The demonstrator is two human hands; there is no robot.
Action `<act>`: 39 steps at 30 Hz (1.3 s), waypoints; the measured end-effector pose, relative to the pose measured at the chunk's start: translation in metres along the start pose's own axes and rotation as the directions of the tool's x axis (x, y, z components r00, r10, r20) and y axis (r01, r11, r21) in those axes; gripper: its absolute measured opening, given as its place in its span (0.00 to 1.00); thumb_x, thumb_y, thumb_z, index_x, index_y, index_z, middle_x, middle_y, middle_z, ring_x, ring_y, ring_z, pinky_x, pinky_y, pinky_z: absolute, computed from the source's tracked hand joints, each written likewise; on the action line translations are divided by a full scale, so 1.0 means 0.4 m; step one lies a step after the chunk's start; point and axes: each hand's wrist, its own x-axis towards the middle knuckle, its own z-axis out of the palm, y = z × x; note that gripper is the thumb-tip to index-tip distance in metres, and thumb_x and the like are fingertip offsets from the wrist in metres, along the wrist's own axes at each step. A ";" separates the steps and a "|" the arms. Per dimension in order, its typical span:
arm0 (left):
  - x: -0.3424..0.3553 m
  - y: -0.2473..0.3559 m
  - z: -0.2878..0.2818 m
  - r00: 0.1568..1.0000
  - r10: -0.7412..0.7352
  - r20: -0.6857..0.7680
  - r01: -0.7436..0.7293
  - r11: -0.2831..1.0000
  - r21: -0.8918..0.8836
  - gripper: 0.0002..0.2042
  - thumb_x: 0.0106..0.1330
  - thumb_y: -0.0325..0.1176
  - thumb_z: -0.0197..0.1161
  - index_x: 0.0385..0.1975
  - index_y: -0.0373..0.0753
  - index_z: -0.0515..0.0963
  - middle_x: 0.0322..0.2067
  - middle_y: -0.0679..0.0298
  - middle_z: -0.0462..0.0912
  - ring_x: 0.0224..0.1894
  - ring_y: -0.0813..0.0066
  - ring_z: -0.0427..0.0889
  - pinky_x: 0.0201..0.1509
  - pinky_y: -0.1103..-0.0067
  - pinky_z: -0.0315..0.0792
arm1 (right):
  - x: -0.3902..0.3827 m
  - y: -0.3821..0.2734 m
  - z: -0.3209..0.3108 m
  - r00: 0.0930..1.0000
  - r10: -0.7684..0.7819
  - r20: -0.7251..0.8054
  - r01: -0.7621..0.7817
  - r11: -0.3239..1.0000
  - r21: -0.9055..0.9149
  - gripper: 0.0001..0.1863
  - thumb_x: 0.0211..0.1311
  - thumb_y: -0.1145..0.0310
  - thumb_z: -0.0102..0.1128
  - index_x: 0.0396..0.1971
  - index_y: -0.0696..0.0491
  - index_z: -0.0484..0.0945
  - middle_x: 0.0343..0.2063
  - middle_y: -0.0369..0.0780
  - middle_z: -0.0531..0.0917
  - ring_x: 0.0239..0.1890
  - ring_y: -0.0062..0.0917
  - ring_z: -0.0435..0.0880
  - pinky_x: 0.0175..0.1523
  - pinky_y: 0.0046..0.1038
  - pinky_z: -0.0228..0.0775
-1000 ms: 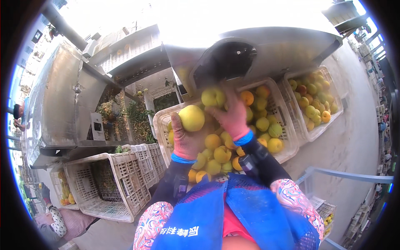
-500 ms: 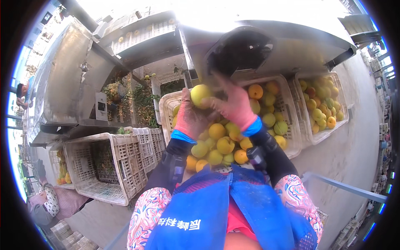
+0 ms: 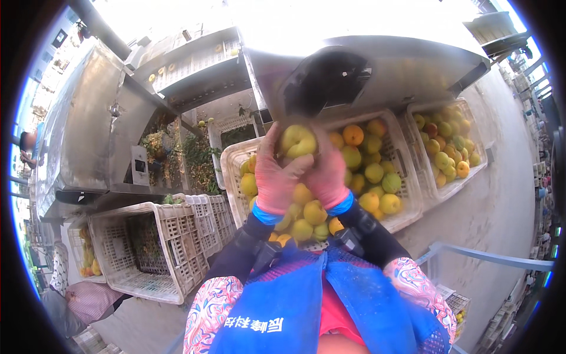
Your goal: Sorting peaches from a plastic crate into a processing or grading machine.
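Observation:
A yellow-green peach [image 3: 298,141] with a crease is held up between my two hands, over a crate of fruit. My left hand [image 3: 276,180], in a pink glove with a blue cuff, grips it from the left and below. My right hand [image 3: 328,177], gloved alike and smeared by motion, closes round its right side. Below them stands a white slatted crate [image 3: 413,189] with many yellow, green and orange peaches [image 3: 315,212]. My hands and forearms hide part of that fruit.
A second crate [image 3: 439,192] of peaches stands at the right. Empty-looking white crates [image 3: 167,236] lie on their sides at the left. Beyond my hands is a metal machine [image 3: 407,74] with a dark opening [image 3: 318,82]. Another person [image 3: 94,301] is at the lower left.
My right hand has come in from the right and closed on the peach beside my left hand. The peach has shifted slightly right and turned so its crease shows.

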 end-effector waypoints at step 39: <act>0.053 -0.179 -0.181 0.627 -0.760 0.169 0.766 0.642 0.043 0.30 0.68 0.56 0.62 0.60 0.40 0.72 0.34 0.58 0.86 0.26 0.70 0.84 0.34 0.75 0.78 | -0.111 0.162 0.007 0.948 0.131 0.290 -0.102 0.988 -0.114 0.37 0.52 0.65 0.70 0.64 0.57 0.70 0.56 0.54 0.78 0.56 0.48 0.79 0.62 0.40 0.71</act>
